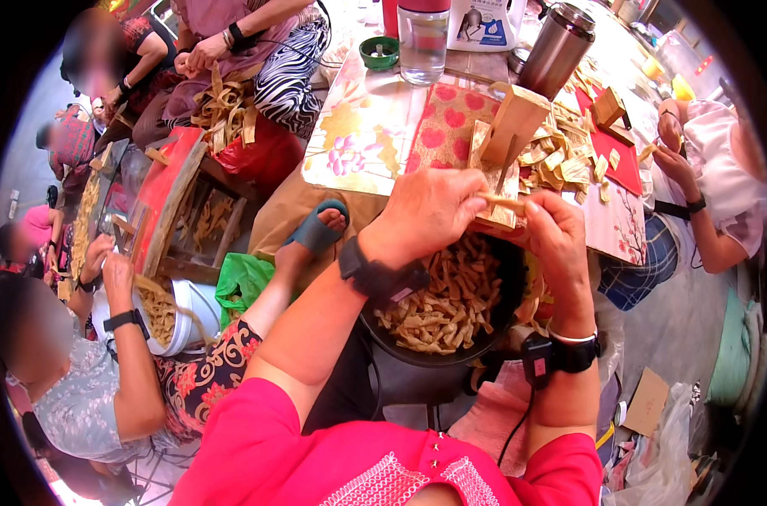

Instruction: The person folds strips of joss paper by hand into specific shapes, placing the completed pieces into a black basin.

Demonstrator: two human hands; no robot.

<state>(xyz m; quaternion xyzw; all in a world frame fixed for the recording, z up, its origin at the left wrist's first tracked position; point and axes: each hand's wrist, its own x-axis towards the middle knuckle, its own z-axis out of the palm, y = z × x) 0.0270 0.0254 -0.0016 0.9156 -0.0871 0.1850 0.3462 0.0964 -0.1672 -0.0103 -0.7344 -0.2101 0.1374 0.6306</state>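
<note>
A short tan strip (505,203), folded or rolled and perhaps dried food, is stretched between my two hands. My left hand (431,205) pinches one end, and my right hand (555,231) grips the other. Just behind them stands a wooden block fixture (513,123) on a small board at the table edge. Under my hands a dark round pan (415,359) holds a heap of short tan pieces (443,303). Flat tan strips (557,152) lie piled on the table, right of the fixture.
The table (358,152) bears a clear bottle (423,44), a steel thermos (557,50) and a green lid (379,52). People work at both sides with similar strips. A white bucket (197,313) and a green bag (244,278) stand at the left.
</note>
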